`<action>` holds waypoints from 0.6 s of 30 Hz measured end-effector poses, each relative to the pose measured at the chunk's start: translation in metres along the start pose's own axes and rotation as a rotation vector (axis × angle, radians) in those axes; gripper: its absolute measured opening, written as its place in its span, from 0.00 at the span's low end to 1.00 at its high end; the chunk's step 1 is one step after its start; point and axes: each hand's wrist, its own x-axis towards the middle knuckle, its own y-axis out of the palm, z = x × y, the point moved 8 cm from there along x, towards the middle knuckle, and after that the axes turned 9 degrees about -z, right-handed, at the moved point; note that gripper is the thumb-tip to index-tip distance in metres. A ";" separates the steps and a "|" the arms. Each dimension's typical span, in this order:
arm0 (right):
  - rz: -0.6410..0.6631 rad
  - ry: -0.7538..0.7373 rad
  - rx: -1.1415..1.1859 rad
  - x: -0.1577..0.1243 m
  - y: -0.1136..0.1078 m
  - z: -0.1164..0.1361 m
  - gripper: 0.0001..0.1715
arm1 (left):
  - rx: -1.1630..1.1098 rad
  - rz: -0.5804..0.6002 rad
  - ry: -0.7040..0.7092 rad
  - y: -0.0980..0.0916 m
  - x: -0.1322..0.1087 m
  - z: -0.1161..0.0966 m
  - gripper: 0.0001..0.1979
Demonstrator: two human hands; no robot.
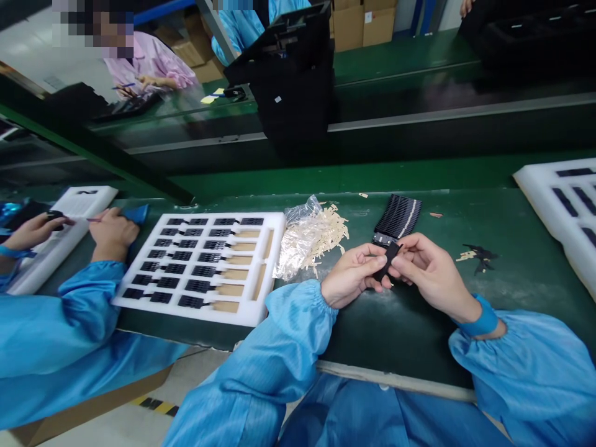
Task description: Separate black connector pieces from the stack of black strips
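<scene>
Between both hands is a small flat black part [388, 259], held tilted above the green bench. My left hand [356, 273] pinches its left side between thumb and fingers. My right hand [426, 267], with a blue band at the wrist, grips the other edge; its fingertips partly cover the part. Just beyond them lies a fanned stack of black parts [397, 214]. Left of my hands, a heap of small cream-coloured pieces [331, 233] spills beside a clear plastic bag [298, 245]. A white foam tray [261, 304] farther left holds rows of black parts in its slots.
Black scraps [482, 256] lie right of my hands, and another foam tray [535, 186] stands at the right edge. A co-worker's hands [112, 233] work over a tray at left. A green post [139, 171] slants down to the bench. Black equipment [298, 81] stands opposite.
</scene>
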 end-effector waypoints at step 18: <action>-0.162 -0.095 -0.107 0.005 -0.017 0.016 0.12 | 0.003 -0.023 -0.016 -0.004 0.001 0.000 0.24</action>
